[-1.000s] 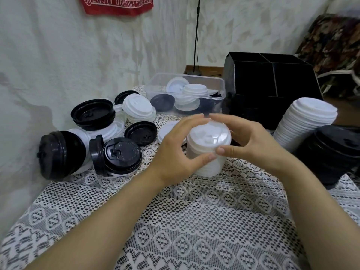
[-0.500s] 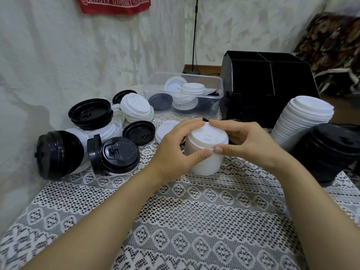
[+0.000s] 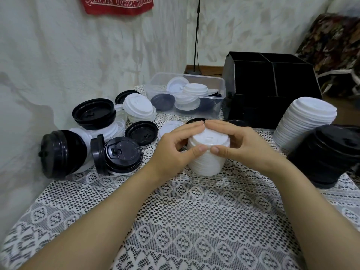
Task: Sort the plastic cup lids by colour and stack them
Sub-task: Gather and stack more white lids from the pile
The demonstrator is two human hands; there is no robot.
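Lace tablecloth [image 3: 194, 221], white wall [image 3: 58, 55], lid stack [image 3: 204, 162]

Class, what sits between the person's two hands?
A short white lid stack, standing on the lace cloth. The left hand and right hand grip its top from either side, thumbs nearly meeting in front, as the head view shows.

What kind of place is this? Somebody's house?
Probably a home, not a shop: there's a lace tablecloth, a red cloth banner on the wall, and floral upholstery at right.
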